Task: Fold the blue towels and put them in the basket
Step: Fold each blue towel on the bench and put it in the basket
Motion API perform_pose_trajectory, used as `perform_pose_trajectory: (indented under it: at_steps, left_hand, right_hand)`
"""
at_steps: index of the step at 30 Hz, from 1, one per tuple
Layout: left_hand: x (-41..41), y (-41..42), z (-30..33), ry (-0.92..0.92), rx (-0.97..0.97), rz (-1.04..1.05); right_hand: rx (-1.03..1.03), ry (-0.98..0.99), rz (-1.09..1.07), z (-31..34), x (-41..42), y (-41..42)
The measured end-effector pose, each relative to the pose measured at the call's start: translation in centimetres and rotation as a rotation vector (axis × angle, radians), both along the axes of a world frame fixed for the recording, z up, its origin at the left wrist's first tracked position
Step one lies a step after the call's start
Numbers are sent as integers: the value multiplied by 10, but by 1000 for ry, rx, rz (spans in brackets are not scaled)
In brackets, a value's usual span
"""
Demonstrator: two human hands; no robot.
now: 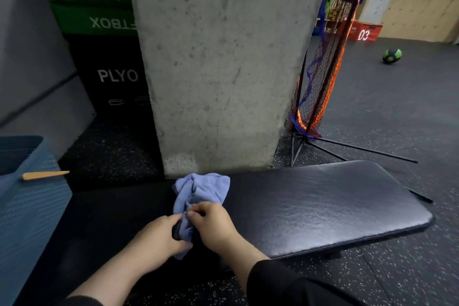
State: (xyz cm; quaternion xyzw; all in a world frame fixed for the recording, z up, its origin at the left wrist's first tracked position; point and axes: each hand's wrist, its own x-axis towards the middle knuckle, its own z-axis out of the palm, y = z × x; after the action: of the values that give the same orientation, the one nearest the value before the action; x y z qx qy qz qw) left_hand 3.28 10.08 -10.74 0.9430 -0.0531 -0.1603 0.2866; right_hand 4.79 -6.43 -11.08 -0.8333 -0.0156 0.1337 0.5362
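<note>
Towel (201, 192) still crumpled on bench (323, 206), pinched by left hand (159, 236) and right hand (213, 225); nothing folded; basket (32, 206) at 9 o'clock, contents unseen.

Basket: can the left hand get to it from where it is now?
Probably yes. The basket sits at the left, beside the bench, with nothing between it and the left hand, which now grips the towel together with the right hand.

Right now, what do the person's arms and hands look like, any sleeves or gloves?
Both hands are bare, no gloves, rings or watch visible. The left hand and right hand extend from black sleeves pushed up the forearms, leaving both wrists uncovered.
</note>
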Motion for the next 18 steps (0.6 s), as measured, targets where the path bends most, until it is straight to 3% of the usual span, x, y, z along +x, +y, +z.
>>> perform_pose_trajectory:
  at_steps: [4,11,15,18]
  left_hand:
    - [3,0,4,-69,-20,187]
    - [2,16,37,-158,-423,329]
    - [-4,24,49,-151,-654,332]
    - [-9,20,58,-150,-683,333]
  right_hand:
    - [30,8,128,6,-5,2]
    - [21,-95,-8,24,2,2]
    - [212,-88,130,56,-14,11]
    - [41,-234,99,69,-17,13]
